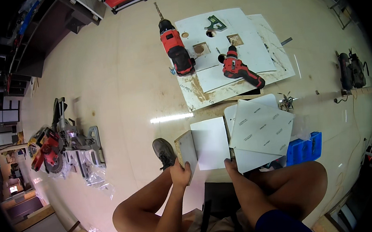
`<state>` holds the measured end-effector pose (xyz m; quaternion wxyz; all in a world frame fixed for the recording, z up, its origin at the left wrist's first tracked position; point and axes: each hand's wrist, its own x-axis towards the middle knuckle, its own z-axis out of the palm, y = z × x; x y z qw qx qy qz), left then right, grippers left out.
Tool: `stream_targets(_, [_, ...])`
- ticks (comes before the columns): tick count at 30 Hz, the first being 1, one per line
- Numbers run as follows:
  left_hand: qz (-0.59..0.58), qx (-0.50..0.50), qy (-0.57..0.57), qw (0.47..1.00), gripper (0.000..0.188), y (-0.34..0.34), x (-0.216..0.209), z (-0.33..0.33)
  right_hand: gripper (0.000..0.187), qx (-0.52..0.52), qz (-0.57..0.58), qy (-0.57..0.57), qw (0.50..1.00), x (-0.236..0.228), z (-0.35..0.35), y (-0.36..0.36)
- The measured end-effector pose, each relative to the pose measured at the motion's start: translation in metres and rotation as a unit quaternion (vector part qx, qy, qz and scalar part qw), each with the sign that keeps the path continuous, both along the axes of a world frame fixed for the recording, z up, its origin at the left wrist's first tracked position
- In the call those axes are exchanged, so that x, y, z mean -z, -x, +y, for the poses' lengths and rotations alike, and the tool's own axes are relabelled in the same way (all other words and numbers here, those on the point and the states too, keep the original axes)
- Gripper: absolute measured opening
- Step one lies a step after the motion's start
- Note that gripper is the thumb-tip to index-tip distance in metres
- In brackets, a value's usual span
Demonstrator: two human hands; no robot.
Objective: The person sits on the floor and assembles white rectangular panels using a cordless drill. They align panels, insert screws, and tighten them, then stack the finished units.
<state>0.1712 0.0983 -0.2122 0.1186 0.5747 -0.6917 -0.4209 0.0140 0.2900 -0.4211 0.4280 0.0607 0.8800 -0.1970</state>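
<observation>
My left hand (180,174) is closed around the lower end of a white chipboard panel (186,154) that stands tilted, its raw brown edge facing left. Against it sits a wider white panel (211,143), facing up. My right hand (230,165) grips the lower right corner of these joined panels, thumb on top and fingers hidden underneath. Just right of that hand lie stacked white boards, the top one a square board with printed film (262,125). Whether the panels are fastened to each other I cannot tell.
Ahead, a large red drill (175,47) and a smaller red drill (239,68) rest on cut white boards (254,46) beside a green square (216,23). A mitre saw (63,146) stands left. On the right are a blue bin (304,149) and loose screws (286,102).
</observation>
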Motion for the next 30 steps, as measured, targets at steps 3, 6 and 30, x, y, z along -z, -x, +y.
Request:
stream_targets(3, [0.000, 0.013, 0.033, 0.999, 0.027, 0.000, 0.006, 0.002, 0.067, 0.022, 0.024, 0.046, 0.998, -0.016, 0.005, -0.012])
stream_targets(6, [-0.013, 0.007, 0.013, 1.000, 0.027, -0.003, 0.006, -0.002, 0.054, -0.046, 0.029, 0.089, 0.995, -0.037, 0.010, -0.022])
stream_targets(30, [-0.070, -0.166, -0.098, 0.979, 0.058, -0.061, 0.193, 0.014, 0.030, -0.302, -0.032, 0.194, 0.933, -0.446, 0.029, 0.105])
